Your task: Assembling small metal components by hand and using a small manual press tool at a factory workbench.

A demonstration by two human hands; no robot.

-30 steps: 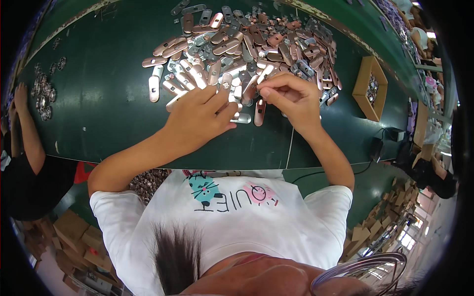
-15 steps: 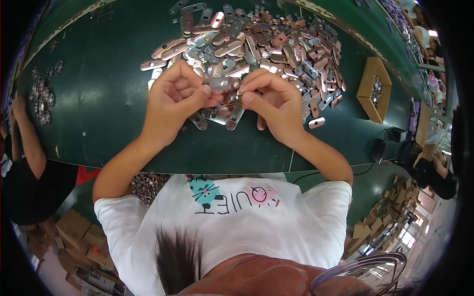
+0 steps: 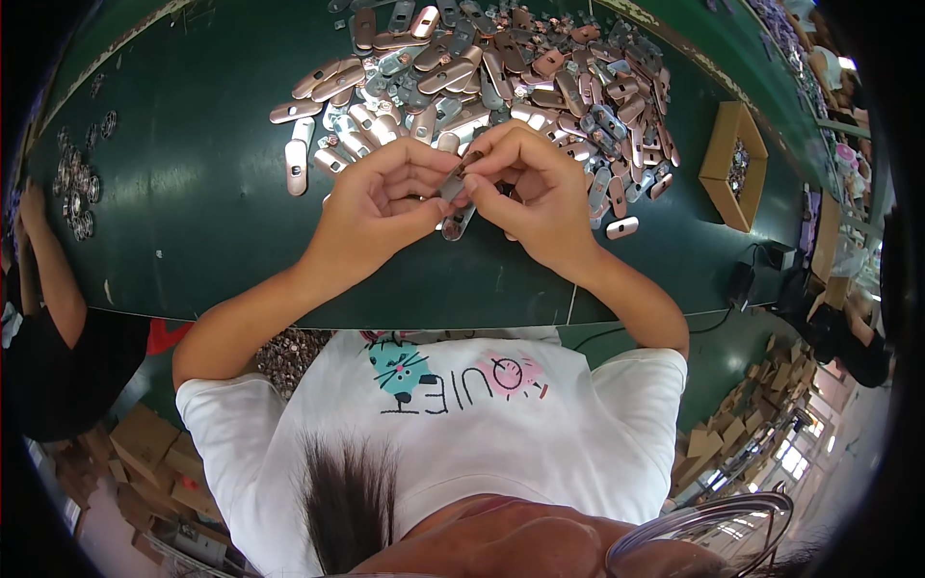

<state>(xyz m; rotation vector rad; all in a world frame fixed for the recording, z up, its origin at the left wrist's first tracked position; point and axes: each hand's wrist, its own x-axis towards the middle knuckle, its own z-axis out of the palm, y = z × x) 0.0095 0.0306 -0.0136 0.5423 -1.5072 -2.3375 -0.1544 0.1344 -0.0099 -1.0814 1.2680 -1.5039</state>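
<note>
Between my two hands is a small oblong metal plate (image 3: 453, 181) with rounded ends, tilted with its upper end to the right. My left hand (image 3: 390, 202) pinches its lower part between thumb and curled fingers. At the upper end, my right hand (image 3: 535, 193) presses thumb and forefinger on it; whether a small part is also in that pinch is hidden. Just beyond my hands spreads a big heap of similar plates (image 3: 448, 75), silver and copper-pink, many with a small square hole. One loose plate (image 3: 622, 227) lies right of my right hand.
A cardboard box (image 3: 716, 164) with small metal pieces stands on the green table (image 3: 222, 144) at the right. Round metal parts (image 3: 75, 188) lie in a cluster at the left. Beside them is another person's arm (image 3: 53, 270). A black adapter (image 3: 740, 284) sits near the front edge.
The plate has turned from lying level to slanting upright. My left hand has moved right, closer to my right hand, and my right fingers now press on the plate's upper end.
</note>
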